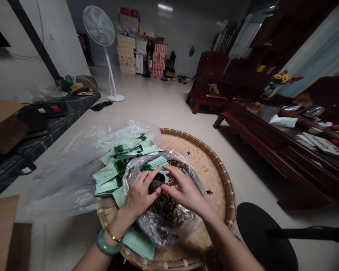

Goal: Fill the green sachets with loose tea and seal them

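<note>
Tea leaves (pixel 165 206) fill a plastic bag (pixel 158 231); left hand (pixel 138 195) grips a dark clump (pixel 155 183), right hand (pixel 185 192) curved open beside it.

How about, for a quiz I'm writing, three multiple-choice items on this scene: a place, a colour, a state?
1. Where does the plastic bag of dark loose pieces sit? A on the wooden bench; B on the round woven tray; C on the floor by the fan.
2. What colour are the packets? A red; B blue; C green.
3. How are the left hand and right hand placed? A over the bag's open mouth; B on the tray's rim; C behind the back.

1 B: the tray's rim curves around beneath it.
2 C: green shows across the pile.
3 A: both reach in at the opening.
</note>
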The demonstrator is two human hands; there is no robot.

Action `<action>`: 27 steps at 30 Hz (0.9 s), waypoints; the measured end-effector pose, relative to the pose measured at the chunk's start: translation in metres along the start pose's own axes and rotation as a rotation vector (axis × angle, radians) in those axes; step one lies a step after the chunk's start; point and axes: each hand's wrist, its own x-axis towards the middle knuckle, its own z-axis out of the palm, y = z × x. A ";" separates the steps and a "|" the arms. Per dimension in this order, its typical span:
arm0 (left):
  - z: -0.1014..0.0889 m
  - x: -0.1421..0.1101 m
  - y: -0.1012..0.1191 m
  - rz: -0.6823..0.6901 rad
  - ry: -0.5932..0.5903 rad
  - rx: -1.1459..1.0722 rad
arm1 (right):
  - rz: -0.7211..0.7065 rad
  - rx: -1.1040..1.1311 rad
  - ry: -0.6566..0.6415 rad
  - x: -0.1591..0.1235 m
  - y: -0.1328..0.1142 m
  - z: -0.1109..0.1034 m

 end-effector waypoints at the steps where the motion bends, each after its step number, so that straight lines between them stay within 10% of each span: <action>1: 0.001 -0.001 -0.001 0.007 -0.008 0.000 | -0.008 -0.004 -0.021 0.000 0.003 0.003; 9: 0.001 0.005 -0.006 -0.170 -0.092 -0.086 | -0.180 -0.106 0.150 0.002 0.012 0.022; 17: -0.012 0.025 -0.022 -0.327 -0.544 -0.493 | -0.271 -0.002 0.232 0.001 0.025 0.010; 27: -0.014 0.018 -0.004 -0.223 -0.292 -0.445 | -0.232 -0.081 0.350 -0.033 0.008 -0.024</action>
